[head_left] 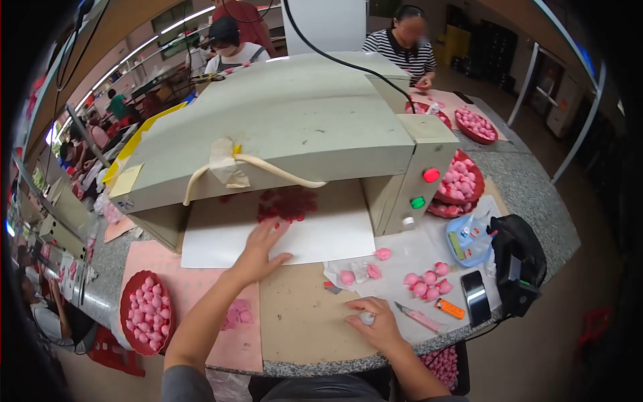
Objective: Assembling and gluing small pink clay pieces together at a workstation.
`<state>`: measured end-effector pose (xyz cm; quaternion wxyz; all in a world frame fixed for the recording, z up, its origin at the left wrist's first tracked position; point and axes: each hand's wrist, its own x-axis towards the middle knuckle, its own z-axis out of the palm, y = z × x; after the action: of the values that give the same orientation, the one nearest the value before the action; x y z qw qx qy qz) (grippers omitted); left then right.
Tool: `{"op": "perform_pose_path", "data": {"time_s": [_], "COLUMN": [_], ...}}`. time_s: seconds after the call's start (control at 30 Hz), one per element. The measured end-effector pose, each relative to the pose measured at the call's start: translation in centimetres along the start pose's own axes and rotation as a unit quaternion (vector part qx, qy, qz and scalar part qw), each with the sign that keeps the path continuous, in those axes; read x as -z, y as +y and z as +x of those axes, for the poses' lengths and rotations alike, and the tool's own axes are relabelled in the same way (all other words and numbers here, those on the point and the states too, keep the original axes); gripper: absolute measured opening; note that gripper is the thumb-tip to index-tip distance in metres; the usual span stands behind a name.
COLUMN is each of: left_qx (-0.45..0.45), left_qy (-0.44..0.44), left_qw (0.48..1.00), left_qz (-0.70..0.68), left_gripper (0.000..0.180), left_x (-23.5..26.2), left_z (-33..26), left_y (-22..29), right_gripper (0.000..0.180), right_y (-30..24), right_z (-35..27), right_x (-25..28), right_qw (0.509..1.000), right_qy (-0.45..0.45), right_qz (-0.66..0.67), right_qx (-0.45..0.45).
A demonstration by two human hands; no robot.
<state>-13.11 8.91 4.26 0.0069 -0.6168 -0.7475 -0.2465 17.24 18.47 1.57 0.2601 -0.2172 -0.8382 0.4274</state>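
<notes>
My left hand (261, 253) reaches to the opening of a grey box-shaped machine (301, 127), its fingers stretched out and thumb apart. Its fingertips are at the near edge of a heap of small dark red pieces (289, 203), which lies on a white sheet (321, 234) inside the machine. Over a tan board (301, 321) my right hand (380, 328) is curled, with a small whitish lump (366, 317) between thumb and fingers; its kind is unclear. Right of that hand lie a craft knife (418, 316) and several pink bulb-shaped pieces (429, 281).
A red basket (126, 315) of pink pieces stands at the left, and more red baskets (479, 191) at the right. An orange lighter (450, 308), a phone (475, 298), a blue-white packet (469, 241) and a black bag (519, 254) lie at right. Co-workers (402, 47) sit beyond.
</notes>
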Motion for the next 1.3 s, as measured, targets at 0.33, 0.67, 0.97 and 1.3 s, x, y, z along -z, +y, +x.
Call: {"op": "perform_pose_path", "data": {"time_s": [0.33, 0.67, 0.97, 1.3], "left_qx": [0.049, 0.119, 0.092, 0.08], "left_qy": [0.008, -0.011, 0.247, 0.089], "left_qw": [0.995, 0.957, 0.958, 0.978], "left_qz": [-0.086, 0.264, 0.112, -0.172], "left_gripper": [0.073, 0.047, 0.041, 0.039], "left_x": [-0.5, 1.4, 0.7, -5.1], "left_z": [6.5, 5.7, 5.2, 12.8], "left_y": [-4.4, -7.3, -23.8, -9.0], "right_gripper": [0.03, 0.029, 0.031, 0.033], "right_y": [-0.3, -0.7, -0.9, -1.2], "right_z": [0.2, 0.7, 0.8, 0.7], "right_x": [-0.7, -0.8, -1.2, -1.1], "right_qw": [0.998, 0.993, 0.993, 0.994], "right_qy": [-0.022, -0.032, -0.044, -0.05], "right_qz": [-0.044, -0.107, -0.098, -0.093], "right_qx": [0.037, 0.05, 0.051, 0.036]}}
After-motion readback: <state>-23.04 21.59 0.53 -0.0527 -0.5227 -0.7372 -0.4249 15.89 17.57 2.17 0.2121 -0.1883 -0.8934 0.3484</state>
